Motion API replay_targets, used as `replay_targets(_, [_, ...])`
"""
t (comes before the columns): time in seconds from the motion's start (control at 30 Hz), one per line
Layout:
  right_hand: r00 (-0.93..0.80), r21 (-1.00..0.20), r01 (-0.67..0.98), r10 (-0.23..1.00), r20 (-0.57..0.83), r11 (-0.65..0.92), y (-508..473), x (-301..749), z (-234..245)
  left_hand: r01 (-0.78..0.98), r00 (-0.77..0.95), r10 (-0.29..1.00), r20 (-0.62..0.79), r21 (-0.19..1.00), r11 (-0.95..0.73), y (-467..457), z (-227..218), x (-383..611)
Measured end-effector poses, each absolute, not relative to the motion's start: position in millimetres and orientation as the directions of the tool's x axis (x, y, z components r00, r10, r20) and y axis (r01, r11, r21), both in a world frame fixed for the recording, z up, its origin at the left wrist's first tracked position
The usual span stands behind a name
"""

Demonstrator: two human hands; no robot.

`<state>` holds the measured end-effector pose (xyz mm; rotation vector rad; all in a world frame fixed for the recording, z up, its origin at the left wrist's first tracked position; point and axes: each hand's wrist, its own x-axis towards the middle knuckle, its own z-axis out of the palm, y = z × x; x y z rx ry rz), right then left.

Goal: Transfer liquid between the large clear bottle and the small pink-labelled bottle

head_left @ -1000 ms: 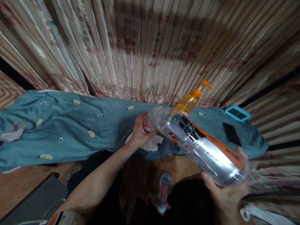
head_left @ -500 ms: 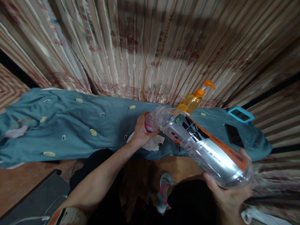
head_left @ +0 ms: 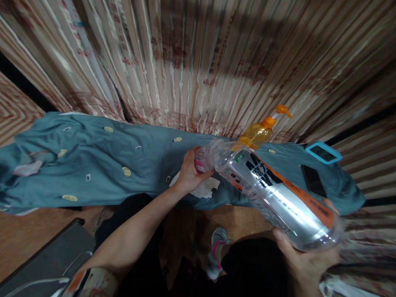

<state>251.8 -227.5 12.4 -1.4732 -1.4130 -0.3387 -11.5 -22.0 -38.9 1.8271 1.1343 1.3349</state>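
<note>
A large clear plastic bottle [head_left: 280, 197] with a silver, black and orange label lies tilted across the view, held above the cloth. My right hand [head_left: 306, 256] is closed round its base from below, thumb on the near side. At the upper left end, my left hand [head_left: 189, 172] wraps round the clear plastic top, where something pink shows through. I cannot tell whether that end is a separate piece. Behind the bottle stands an orange pump bottle [head_left: 258, 133], its lower part hidden. A crumpled white tissue [head_left: 206, 187] lies under my left hand.
A teal patterned cloth [head_left: 100, 162] covers the narrow table. At the right are a blue-framed digital timer [head_left: 324, 153] and a black phone [head_left: 313, 180]. Another crumpled tissue [head_left: 27, 168] lies far left. A pleated curtain [head_left: 194, 79] hangs behind; a dark box [head_left: 48, 256] stands lower left.
The view has shifted slightly, so most things appear a little further right. Both hands keep their hold on the bottle, with almost no change in its tilt.
</note>
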Motion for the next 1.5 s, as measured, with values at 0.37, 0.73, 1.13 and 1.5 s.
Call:
replay_targets(0.37, [0.211,-0.405,0.881,0.565,0.798,0.243,-229.0,255.6,12.5,0.296,0.126,0.887,0.445,0.836,-0.462,-24.3,-36.6,-11.1])
replay_targets(0.73, [0.218,-0.395,0.895,0.569,0.793,0.207,-230.8,257.5,13.3,0.303,0.132,0.888,0.44,0.835,-0.459,-24.6,-36.5,-11.2])
replay_targets(1.13, [0.218,-0.406,0.886,0.572,0.791,0.224,-230.7,258.9,12.6,0.29,0.125,0.886,0.446,0.838,-0.463,-24.0,-36.7,-10.6])
replay_targets(1.5, [0.203,-0.397,0.887,0.574,0.793,0.234,-232.2,264.5,7.4,0.283,0.136,0.891,0.434,0.845,-0.454,-24.1,-35.7,-11.7])
